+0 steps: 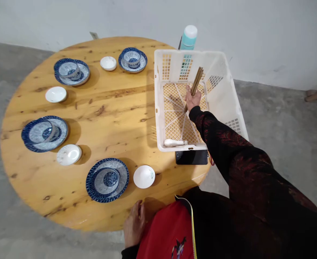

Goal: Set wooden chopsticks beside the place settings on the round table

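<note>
As left hand point(134, 223) touches table point(115, 108), right hand point(193, 100) clasps chopsticks point(197, 81) — in basket point(158, 108).

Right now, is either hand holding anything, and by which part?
The right hand grips a bundle of chopsticks near their lower end, inside the white basket. The left hand holds nothing and rests at the table edge.

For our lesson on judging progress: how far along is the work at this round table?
Done: four blue plates each carry a bowl, with a small white dish beside each. In hand: the right hand grips chopsticks over the white basket. Remaining: no chopsticks lie at any place; a white spoon lies in the basket.
</note>
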Demonstrator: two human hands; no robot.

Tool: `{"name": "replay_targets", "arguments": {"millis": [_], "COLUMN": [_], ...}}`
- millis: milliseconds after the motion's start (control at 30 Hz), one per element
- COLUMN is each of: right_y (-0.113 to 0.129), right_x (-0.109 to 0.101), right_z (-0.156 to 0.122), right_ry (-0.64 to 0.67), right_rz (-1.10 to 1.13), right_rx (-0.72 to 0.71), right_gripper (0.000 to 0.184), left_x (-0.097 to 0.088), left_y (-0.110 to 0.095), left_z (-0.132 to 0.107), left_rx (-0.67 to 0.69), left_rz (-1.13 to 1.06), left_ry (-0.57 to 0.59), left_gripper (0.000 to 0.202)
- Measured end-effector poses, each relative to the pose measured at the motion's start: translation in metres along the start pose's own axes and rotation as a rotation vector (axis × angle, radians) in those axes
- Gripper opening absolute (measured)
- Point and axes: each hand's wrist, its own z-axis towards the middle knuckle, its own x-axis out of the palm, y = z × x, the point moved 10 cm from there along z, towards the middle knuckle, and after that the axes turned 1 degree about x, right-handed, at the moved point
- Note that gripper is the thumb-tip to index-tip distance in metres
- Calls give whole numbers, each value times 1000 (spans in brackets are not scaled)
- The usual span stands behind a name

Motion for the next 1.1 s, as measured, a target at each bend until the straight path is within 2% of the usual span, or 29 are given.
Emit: {"name": "replay_targets", "arguments": {"millis": [100, 167, 267, 367, 467, 533, 600, 700, 767, 867, 933, 1000, 1100], "right_y": [3, 8, 22, 46, 87, 119, 148, 185, 197, 182, 168, 154, 135], "right_x": [-8, -14, -32, -55, -67, -68, -65, -43, -19, 18, 41, 58, 72], "right_z": [-10, -11, -7, -5, -21, -48, -88, -163, -217, -289, -326, -353, -377], "right_ry": [-123, -151, -240, -314, -228, -117, -8, 218, 384, 528, 604, 638, 618], "right_rz": [-14, -23, 30, 180, 308, 385, 513, 712, 705, 601, 633, 689, 724], "right_rx": [-45, -55, -81, -115, -128, -90, -9, 82, 127, 271, 340, 397, 446], "right_gripper": [41, 41, 44, 46, 47, 46, 45, 43, 44, 48, 48, 48, 48], "left_x": [-1, -2, -3, -8, -22, -38, -57, -84, -100, -113, -112, -104, -85], "left_y": [-1, -3, -4, -2, -14, -32, -55, -89, -114, -151, -170, -179, -176], "left_z": [2, 3, 5, 8, 12, 16, 20, 26, 27, 20, 10, 0, -14], "left_rx": [-10, 7, 45, 56, 115, 172, 227, 288, 366, 497, 556, 562, 496], "left_rz": [-11, -23, -37, -53, -118, -192, -279, -492, -650, -753, -765, -771, -843], "left_ry": [7, 18, 24, -1, -51, -83, -91, -80, -64, 1, 92, 205, 380], "left_gripper": [37, 38, 39, 39, 38, 37, 37, 38, 40, 43, 41, 33, 27]}}
